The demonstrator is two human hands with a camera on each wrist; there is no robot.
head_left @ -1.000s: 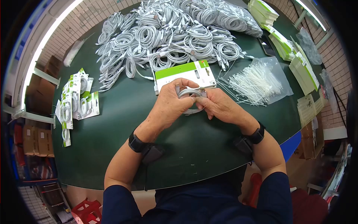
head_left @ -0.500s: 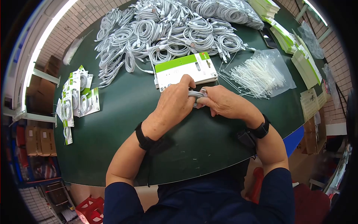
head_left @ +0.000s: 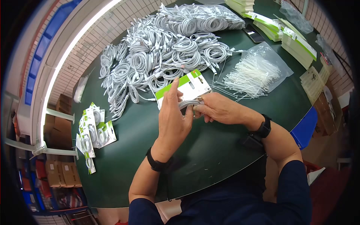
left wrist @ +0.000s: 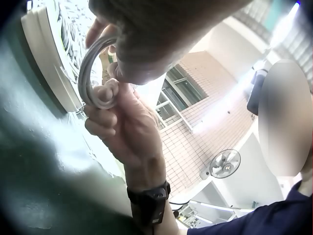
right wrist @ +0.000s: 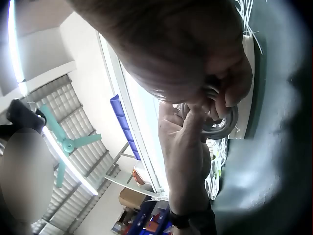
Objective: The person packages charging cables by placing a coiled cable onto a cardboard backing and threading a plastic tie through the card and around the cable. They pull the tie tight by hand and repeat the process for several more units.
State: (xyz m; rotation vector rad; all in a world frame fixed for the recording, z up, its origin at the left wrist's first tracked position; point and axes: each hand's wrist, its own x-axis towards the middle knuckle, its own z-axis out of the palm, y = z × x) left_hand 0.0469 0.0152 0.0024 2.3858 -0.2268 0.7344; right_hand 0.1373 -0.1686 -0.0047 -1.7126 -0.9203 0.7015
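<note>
While you work over the green table [head_left: 123, 150], the biggest thing beyond your grip is the heap of coiled white cables [head_left: 165, 48], then the bag of cable ties [head_left: 255, 73] off to the right of it, and the green-and-white card [head_left: 187, 88] lying just behind your fingers. Between your hands sits the small grey cable coil [head_left: 189, 104], lifted clear of the table. Your right hand [head_left: 219, 108] has its fingers curled round the coil's right side, pinching the loops together; your left hand [head_left: 173, 120] holds the near side with thumb and lower fingers while its upper fingers stand straighter, raised above the coil. To do this well, I judge you should keep the loops stacked flat and even, hold the pinch firm at one spot so no turn slips out, and keep the coil close over the card. From the head view your left hand covers most of the coil, so the loop count and any connector ends are hidden. Both wrist views are blurred and crowded by knuckles; whether a tie is already on the coil cannot be made out.
</note>
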